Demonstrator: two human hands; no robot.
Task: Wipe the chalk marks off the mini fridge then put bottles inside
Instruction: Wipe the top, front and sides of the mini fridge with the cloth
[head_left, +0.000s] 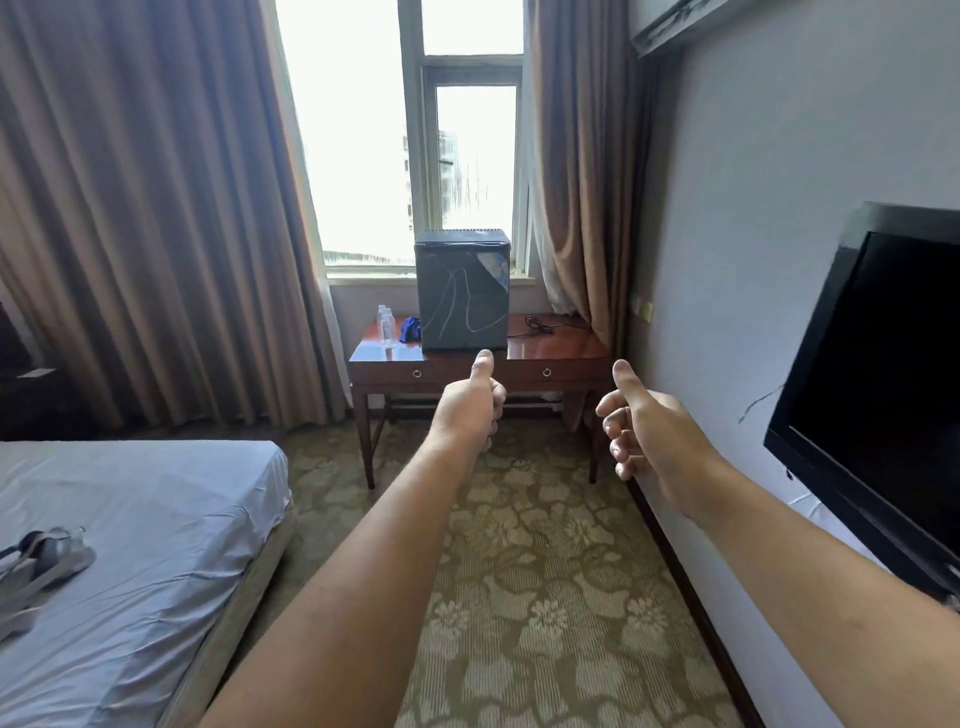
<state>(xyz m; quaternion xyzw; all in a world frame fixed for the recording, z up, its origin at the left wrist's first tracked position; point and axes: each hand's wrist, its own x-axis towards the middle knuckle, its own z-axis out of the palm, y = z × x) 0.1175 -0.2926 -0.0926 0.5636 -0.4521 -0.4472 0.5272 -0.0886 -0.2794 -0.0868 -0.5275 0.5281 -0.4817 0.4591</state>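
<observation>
Lower left of frame: bed (135, 519) with pale sheet, a grey shoe (44, 558) lying on it near the left edge. Upper left: brown curtain (145, 208) hanging beside the bright window (358, 130). Centre, far end of room: wooden bench (561, 349) with two drawers, standing under the window. On its left part, two clear bottles (386, 326) upright and close together; just right of them a blue cloth (411, 329), touching or nearly touching the fridge (462, 291). Fridge sits mid-bench, door closed, dark front showing pale chalk marks (460, 306) in looping lines. Right of the fridge, a black cable (540, 326) lies on the bench top. Left hand (470, 408) raised in centre frame, well short of the bench: fingers curled into the palm, thumb straight up, holding nothing. Right hand (641, 421) to its right, same pose, fingers curled loosely, thumb up, empty. Right edge: black TV (883, 384) mounted on the wall. Patterned carpet (545, 597) across the lower centre.
</observation>
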